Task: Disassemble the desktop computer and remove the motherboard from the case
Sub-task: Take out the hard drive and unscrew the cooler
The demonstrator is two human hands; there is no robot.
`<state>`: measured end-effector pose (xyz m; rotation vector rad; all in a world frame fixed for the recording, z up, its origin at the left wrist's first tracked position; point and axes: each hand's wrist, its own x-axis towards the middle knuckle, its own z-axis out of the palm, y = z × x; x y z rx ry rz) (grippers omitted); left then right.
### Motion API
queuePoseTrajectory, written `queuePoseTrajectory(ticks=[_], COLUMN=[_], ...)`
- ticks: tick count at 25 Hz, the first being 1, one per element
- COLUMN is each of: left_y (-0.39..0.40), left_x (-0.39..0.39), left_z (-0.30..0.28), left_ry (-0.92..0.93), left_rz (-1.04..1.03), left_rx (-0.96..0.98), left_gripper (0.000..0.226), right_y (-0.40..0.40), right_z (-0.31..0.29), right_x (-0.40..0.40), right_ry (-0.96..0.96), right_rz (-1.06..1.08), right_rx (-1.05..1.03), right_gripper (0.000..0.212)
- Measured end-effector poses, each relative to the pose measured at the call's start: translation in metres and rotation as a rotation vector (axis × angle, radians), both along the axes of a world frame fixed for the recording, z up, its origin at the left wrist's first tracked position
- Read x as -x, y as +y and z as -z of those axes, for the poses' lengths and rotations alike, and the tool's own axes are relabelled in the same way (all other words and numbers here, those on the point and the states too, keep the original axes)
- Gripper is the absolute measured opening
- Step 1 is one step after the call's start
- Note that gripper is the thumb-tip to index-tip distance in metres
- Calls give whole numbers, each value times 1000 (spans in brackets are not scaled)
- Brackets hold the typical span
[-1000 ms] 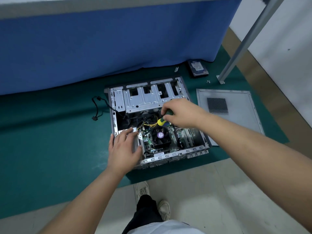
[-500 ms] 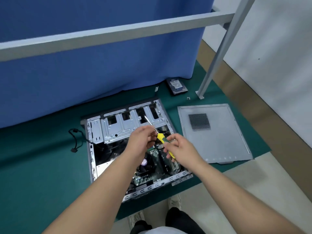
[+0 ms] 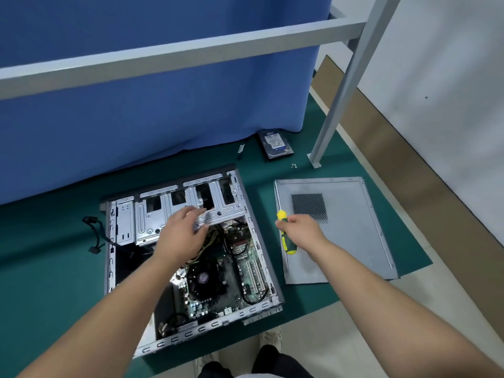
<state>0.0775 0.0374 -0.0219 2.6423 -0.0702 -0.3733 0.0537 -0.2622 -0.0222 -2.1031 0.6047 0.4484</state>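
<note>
An open desktop case (image 3: 109, 268) lies on its side on a green mat. Inside it sits the green motherboard (image 3: 245, 268) with a black CPU fan (image 3: 204, 279) and yellow cables. My left hand (image 3: 182, 233) reaches over the case with fingers spread, its fingertips at the silver drive cage (image 3: 218, 203). Over the case's right edge my right hand (image 3: 302, 233) grips a yellow and green screwdriver (image 3: 283, 236), whose shaft points away from me along the removed side panel (image 3: 354, 241).
A hard drive (image 3: 275, 144) lies near the blue curtain at the back. Small screws (image 3: 294, 166) sit by the foot of a grey metal frame leg (image 3: 327, 132). A loose black cable (image 3: 94, 236) lies left of the case. My shoes are at the mat's near edge.
My hands have parted: the right one carried the screwdriver out of the case to the right, over the side panel's edge. My left hand let go of the shaft and moved to the drive cage.
</note>
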Motion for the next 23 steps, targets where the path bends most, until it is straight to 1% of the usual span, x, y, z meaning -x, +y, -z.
queuePoseTrajectory(ticks=[2, 5, 8, 11, 15, 17, 19, 21, 23], left_y=[23, 51, 62, 63, 65, 67, 69, 69, 69], left_x=[6, 19, 36, 43, 36, 36, 35, 33, 31], left_z=[10, 26, 39, 48, 49, 49, 48, 44, 38], left_ry=[-13, -39, -86, -124, -73, -59, -42, -13, 16], left_rz=[2, 59, 96, 92, 106, 117, 132, 146, 152], left_rx=[-131, -234, -275, -267, -245, -238, -218, -195, -153], left_gripper=[50, 60, 75, 79, 84, 87, 88, 86, 79], right_y=[-5, 3, 21, 37, 46, 46, 43, 35, 26], right_z=[21, 51, 69, 77, 81, 80, 79, 76, 64], right_x=[-11, -20, -25, -26, -22, -21, -21, -22, -21], right_ry=[121, 245, 279, 267, 279, 278, 283, 281, 240], right_rz=[-74, -161, -142, -174, -284, -290, -263, -214, -119], right_rx=[105, 233, 274, 383, 504, 506, 470, 389, 273], right_gripper=[43, 25, 15, 7, 20, 21, 16, 14, 22])
